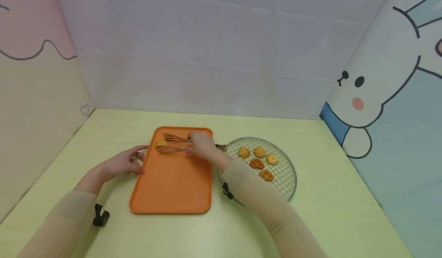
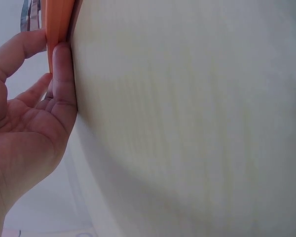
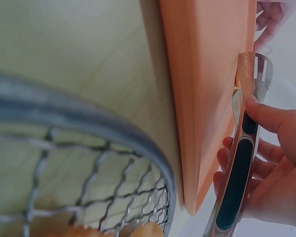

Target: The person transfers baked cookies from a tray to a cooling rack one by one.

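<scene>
My right hand (image 1: 203,144) holds metal serving tongs (image 1: 174,149) with slotted ends and dark grip inlays (image 3: 237,185), thumb on one arm and fingers on the other. The tong ends are spread apart over the top left corner of an orange tray (image 1: 172,189). A small yellowish cookie (image 1: 161,143) is at the tong ends, partly hidden by the lower one; whether they touch it I cannot tell. Along the tray's left edge, my left hand (image 1: 121,162) rests with spread fingers and thumb touching the rim from outside.
Right of the tray, partly under my right forearm, is a round wire rack (image 1: 284,173). Several piped cookies (image 1: 259,152) and pretzel-shaped cookies (image 1: 256,164) lie on it. All stand on a pale table (image 1: 345,212) with a white wall (image 1: 214,58) behind.
</scene>
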Available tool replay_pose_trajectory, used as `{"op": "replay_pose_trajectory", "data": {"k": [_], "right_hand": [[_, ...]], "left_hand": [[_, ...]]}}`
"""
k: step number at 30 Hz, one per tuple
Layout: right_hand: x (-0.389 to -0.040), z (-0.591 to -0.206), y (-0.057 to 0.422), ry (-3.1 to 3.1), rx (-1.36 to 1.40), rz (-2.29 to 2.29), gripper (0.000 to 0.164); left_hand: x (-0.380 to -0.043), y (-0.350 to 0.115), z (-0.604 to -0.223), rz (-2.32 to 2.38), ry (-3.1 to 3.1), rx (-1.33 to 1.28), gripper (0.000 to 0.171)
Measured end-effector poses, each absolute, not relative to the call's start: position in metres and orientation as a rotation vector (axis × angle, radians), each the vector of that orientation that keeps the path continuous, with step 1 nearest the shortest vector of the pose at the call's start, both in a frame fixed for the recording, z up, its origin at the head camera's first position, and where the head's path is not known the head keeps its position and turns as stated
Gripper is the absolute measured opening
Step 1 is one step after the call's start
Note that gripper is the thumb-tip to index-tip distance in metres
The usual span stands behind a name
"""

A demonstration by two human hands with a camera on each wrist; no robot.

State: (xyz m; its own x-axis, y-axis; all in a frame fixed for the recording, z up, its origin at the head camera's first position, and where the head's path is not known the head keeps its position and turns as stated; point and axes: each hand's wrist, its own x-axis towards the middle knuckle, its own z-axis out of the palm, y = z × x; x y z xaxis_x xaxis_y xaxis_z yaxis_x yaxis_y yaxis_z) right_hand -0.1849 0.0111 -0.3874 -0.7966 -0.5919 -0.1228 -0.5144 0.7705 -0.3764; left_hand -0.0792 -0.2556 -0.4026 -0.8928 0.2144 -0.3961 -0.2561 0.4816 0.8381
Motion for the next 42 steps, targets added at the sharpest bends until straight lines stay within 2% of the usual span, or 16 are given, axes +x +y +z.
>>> {"op": "replay_pose_trajectory", "data": {"k": [10,42], "right_hand": [[-0.1853,-0.3928,0.0058,2.694,-0.896,-0.498,0.045],[-0.1909,-0.398,0.0076,2.677,-0.96,-0.533,0.017]], "left_hand": [[-0.0783,-0.2541,-0.4019,1.39,2.288,-0.035,0.089],[-0.0799,-0.2587,-0.4077,1.43,2.27,-0.006,0.091]]}}
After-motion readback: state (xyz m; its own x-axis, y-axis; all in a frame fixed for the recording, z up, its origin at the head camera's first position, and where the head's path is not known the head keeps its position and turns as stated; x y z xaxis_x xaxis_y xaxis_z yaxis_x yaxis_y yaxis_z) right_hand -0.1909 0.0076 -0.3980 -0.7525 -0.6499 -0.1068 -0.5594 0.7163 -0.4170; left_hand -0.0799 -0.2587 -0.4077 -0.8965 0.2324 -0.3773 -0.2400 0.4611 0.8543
